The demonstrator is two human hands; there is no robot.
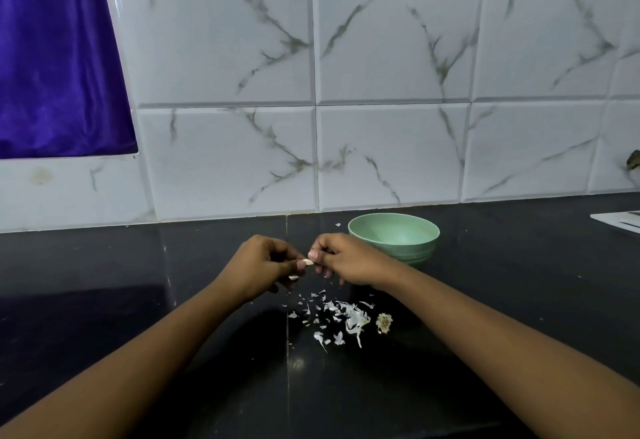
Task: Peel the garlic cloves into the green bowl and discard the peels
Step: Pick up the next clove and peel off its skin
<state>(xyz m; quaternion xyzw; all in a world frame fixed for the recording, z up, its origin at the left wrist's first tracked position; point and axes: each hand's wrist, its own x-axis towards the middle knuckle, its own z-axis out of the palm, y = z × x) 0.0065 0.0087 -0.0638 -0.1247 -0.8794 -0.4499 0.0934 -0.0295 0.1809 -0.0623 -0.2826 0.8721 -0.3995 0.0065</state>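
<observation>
A garlic clove [308, 262] is held just above the middle of the frame, pinched between the two hands, which are brought together over the dark countertop [138, 282]. The left hand [263, 265] is curled round the clove's left end, with the thumb laid against it. The right hand [346, 260] is closed on the other end, its fingertips pressed to the skin of the clove. A second pale sliver [293, 277] is seen under the left hand; it is too small to be told as peel or clove, though it looks like peel.

The green bowl [410, 252] is set upright on the countertop right of centre, just behind and to the right of the right hand, near the wall. What is inside it cannot be made out.

White garlic peels [353, 317] are scattered on the countertop below the hands, slightly right of centre, and a dry garlic root base [383, 323] lies just to their right.

The upper half of the frame is filled by white marble-veined wall tiles [225, 40]. A purple cloth [52, 57] is hung in the upper left. A flat white object [620, 222] is partly seen at the right edge.
</observation>
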